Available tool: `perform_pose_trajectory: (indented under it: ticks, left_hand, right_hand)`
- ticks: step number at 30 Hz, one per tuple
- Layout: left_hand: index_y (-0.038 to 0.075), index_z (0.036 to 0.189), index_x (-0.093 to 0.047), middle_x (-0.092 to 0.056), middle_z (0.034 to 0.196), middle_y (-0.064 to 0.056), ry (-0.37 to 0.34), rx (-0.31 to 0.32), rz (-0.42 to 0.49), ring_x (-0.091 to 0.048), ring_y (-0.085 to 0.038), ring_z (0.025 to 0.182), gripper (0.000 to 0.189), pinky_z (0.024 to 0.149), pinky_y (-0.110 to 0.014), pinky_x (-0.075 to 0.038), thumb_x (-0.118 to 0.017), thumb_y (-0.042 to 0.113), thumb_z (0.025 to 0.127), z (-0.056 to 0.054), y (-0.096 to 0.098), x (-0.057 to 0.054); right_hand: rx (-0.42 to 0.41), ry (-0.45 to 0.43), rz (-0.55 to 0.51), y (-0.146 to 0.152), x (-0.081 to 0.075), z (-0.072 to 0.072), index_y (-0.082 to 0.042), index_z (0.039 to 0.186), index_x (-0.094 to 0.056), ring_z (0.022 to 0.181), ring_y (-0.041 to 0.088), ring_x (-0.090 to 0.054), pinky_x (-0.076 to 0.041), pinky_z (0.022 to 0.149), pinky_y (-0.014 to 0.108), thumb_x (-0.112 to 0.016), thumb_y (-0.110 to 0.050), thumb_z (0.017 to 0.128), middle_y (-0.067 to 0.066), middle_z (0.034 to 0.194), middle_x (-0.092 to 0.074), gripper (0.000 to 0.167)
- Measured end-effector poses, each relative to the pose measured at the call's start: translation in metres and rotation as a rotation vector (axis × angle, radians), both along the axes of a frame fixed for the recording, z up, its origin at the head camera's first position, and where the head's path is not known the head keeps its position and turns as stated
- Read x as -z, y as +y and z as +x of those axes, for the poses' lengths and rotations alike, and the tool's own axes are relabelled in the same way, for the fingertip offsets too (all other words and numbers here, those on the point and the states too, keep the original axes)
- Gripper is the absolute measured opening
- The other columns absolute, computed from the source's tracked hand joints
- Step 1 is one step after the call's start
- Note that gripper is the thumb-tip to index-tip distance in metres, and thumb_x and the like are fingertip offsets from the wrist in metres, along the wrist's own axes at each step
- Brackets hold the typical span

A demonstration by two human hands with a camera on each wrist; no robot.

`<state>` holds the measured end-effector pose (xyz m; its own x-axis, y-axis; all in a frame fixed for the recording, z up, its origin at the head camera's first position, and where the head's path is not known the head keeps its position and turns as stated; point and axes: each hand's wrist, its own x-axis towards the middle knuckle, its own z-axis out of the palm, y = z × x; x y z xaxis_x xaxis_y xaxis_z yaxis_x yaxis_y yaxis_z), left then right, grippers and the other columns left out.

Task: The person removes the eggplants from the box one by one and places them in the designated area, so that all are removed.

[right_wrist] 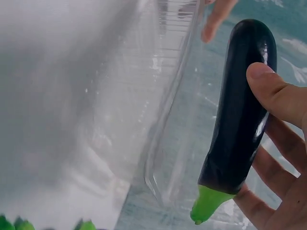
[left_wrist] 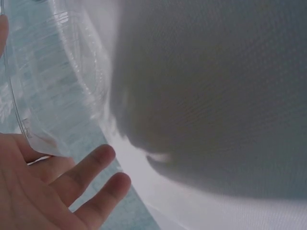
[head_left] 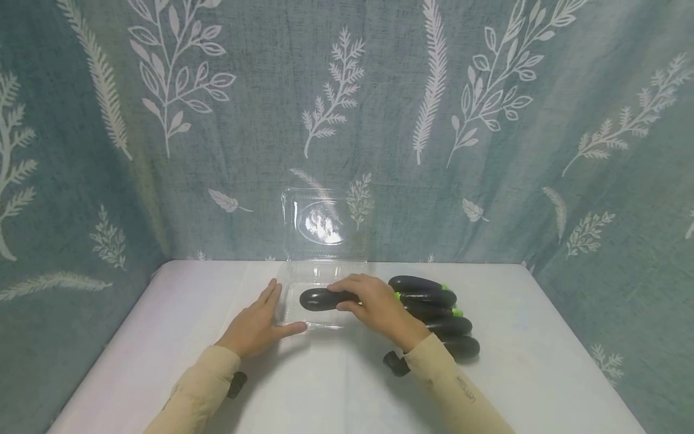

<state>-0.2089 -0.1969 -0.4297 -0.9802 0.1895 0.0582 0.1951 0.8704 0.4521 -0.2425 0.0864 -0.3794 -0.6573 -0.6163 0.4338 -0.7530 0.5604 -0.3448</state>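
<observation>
An eggplant (right_wrist: 242,105), dark and glossy with a green stem, is pinched between the thumb and fingers of my right hand (head_left: 374,302). In the head view it lies level over the base of a clear plastic clamshell box (head_left: 316,274), whose lid (head_left: 347,238) stands raised at the back. My left hand (head_left: 257,325) rests at the box's left side, thumb along the front edge and fingers extended. The left wrist view shows the hand (left_wrist: 53,191) with fingers spread by the clear plastic wall (left_wrist: 53,86). Whether the held eggplant touches the box floor cannot be told.
Several more eggplants (head_left: 447,326) lie in a stack-like row to the right of the box, partly behind my right forearm. A white cloth (head_left: 515,374) covers the table. Behind it and at both sides hangs a green leaf-patterned curtain (head_left: 390,120).
</observation>
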Motion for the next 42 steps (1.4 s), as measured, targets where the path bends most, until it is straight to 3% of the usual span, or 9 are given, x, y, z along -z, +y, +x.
perform_pose_trajectory:
  ticks: [10, 18, 26, 31, 42]
  left_hand:
    - [-0.004, 0.16, -0.016, -0.015, 0.166, -0.023, 0.003, -0.008, 0.001, -0.043, -0.052, 0.135, 0.117, 0.107, -0.064, -0.039, -0.063, 0.073, 0.085, 0.002, 0.0, -0.001]
    - [-0.005, 0.159, -0.017, -0.014, 0.166, -0.023, 0.008, -0.001, 0.002, -0.041, -0.052, 0.136, 0.119, 0.107, -0.065, -0.038, -0.059, 0.078, 0.084, 0.002, 0.0, -0.001]
    - [-0.004, 0.16, -0.017, -0.014, 0.167, -0.023, -0.011, 0.003, 0.004, -0.04, -0.051, 0.138, 0.119, 0.109, -0.063, -0.037, -0.059, 0.078, 0.084, 0.001, 0.003, -0.003]
    - [-0.005, 0.159, -0.017, -0.013, 0.166, -0.024, -0.012, 0.006, 0.0, -0.04, -0.053, 0.137, 0.119, 0.108, -0.064, -0.038, -0.059, 0.078, 0.085, 0.002, 0.003, -0.004]
    - [-0.005, 0.159, -0.016, -0.012, 0.167, -0.023, -0.016, 0.006, 0.009, -0.04, -0.052, 0.137, 0.12, 0.108, -0.064, -0.038, -0.058, 0.079, 0.085, 0.005, 0.001, -0.005]
  right_hand:
    - [-0.006, 0.041, -0.04, 0.027, -0.012, 0.022, -0.026, 0.126, -0.071, 0.114, 0.006, -0.063, -0.052, 0.096, 0.031, -0.08, -0.027, 0.087, -0.013, 0.121, -0.069, 0.04]
    - [0.033, 0.036, -0.001, 0.046, -0.019, 0.037, -0.028, 0.127, -0.07, 0.116, 0.008, -0.063, -0.051, 0.098, 0.032, -0.08, -0.028, 0.088, -0.015, 0.124, -0.068, 0.041]
    - [0.037, 0.149, -0.002, 0.068, -0.022, 0.047, -0.026, 0.123, -0.072, 0.107, 0.012, -0.067, -0.056, 0.091, 0.035, -0.086, -0.023, 0.081, -0.011, 0.119, -0.07, 0.044]
    - [0.022, 0.203, -0.032, 0.083, -0.029, 0.053, -0.024, 0.124, -0.072, 0.112, 0.016, -0.066, -0.055, 0.093, 0.039, -0.086, -0.024, 0.082, -0.008, 0.122, -0.069, 0.045]
    - [0.079, 0.256, -0.018, 0.112, -0.035, 0.072, -0.025, 0.123, -0.073, 0.108, 0.015, -0.068, -0.058, 0.085, 0.041, -0.089, -0.024, 0.078, -0.011, 0.122, -0.069, 0.048]
